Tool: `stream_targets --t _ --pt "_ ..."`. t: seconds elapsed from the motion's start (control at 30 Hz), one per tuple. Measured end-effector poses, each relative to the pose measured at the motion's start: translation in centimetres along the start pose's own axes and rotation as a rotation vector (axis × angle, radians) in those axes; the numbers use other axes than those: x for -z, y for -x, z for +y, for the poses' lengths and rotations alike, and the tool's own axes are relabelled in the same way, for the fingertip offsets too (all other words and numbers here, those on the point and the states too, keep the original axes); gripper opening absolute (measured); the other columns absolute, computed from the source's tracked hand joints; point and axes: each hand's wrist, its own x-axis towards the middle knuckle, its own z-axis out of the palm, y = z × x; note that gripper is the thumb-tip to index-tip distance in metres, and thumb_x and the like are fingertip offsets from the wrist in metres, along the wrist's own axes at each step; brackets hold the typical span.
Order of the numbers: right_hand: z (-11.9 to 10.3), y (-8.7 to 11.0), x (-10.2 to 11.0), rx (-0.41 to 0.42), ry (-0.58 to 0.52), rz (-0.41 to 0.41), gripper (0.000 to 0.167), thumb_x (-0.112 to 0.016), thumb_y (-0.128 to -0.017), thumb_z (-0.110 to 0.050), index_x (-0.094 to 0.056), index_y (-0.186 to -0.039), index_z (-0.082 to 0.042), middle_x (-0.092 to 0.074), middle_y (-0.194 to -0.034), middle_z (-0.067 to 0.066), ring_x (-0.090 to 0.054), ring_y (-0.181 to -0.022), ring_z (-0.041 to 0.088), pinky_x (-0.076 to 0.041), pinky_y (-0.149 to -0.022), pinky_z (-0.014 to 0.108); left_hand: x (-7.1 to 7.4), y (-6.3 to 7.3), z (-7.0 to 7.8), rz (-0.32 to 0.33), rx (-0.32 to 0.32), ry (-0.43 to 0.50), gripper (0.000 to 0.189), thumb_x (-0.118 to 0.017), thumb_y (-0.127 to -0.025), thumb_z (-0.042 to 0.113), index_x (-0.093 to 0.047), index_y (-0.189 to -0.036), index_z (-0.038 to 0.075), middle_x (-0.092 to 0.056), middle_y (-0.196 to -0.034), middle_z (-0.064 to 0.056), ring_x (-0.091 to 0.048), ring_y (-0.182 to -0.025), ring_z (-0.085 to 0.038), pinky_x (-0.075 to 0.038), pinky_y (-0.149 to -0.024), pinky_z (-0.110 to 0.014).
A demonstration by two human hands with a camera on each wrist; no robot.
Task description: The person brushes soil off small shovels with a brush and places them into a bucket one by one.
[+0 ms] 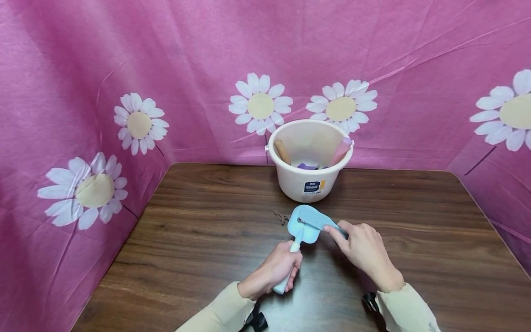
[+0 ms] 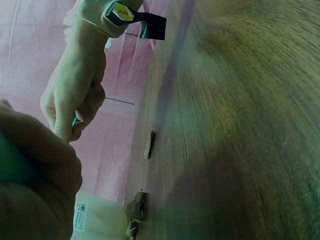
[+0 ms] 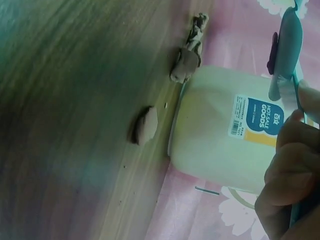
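In the head view my left hand grips the pale handle of a small light-blue shovel, its flat head tilted away from me. My right hand pinches a second light-blue tool with a long flat head, its kind unclear. That head overlaps the shovel's head, and a small dark bit shows between them. Beside the shovel's left edge, brown lumps lie on the table. Up close, the right wrist view shows a clay-like brown lump and a crumpled one by the bucket.
A white bucket stands behind the tools, near the table's back edge. Inside it are a tan handle, a pink handle and something purple. Pink flowered cloth hangs around the wooden table.
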Motion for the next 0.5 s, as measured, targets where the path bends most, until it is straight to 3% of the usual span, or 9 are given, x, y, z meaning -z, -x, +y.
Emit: stream_targets --t 0.17,0.4,0.5 --pt "-0.2 0.1 -0.3 -0.054 -0.022 0.002 0.042 -0.069 -0.087 -0.033 -0.04 -0.06 -0.019 -0.019 -0.053 -0.013 -0.022 -0.046 0.006 -0.019 -0.041 0.02 -0.1 0.0 0.0 0.01 -0.001 0.008 0.01 -0.043 -0.069 0.004 -0.046 -0.076 0.011 -0.042 -0.049 0.001 -0.039 -0.029 -0.011 -0.036 -0.026 -0.024" --pt "-0.3 -0.5 0.2 -0.185 -0.094 0.009 0.028 -0.064 -0.091 -0.036 -0.06 -0.072 -0.016 -0.031 -0.045 -0.013 -0.032 -0.045 0.007 -0.027 -0.043 0.021 -0.1 -0.2 0.0 -0.008 -0.019 0.064 0.011 -0.042 -0.069 0.003 -0.044 -0.077 0.011 -0.041 -0.048 0.002 -0.038 -0.028 -0.01 -0.034 -0.026 -0.023" --pt "-0.5 -0.7 0.9 -0.138 -0.086 -0.034 0.029 -0.065 -0.089 -0.038 -0.057 -0.068 -0.02 -0.029 -0.047 -0.016 -0.031 -0.045 0.005 -0.026 -0.042 0.021 0.0 -0.3 0.0 -0.01 -0.009 0.087 0.012 -0.042 -0.069 0.004 -0.043 -0.077 0.012 -0.04 -0.048 0.003 -0.037 -0.029 -0.01 -0.034 -0.026 -0.023"
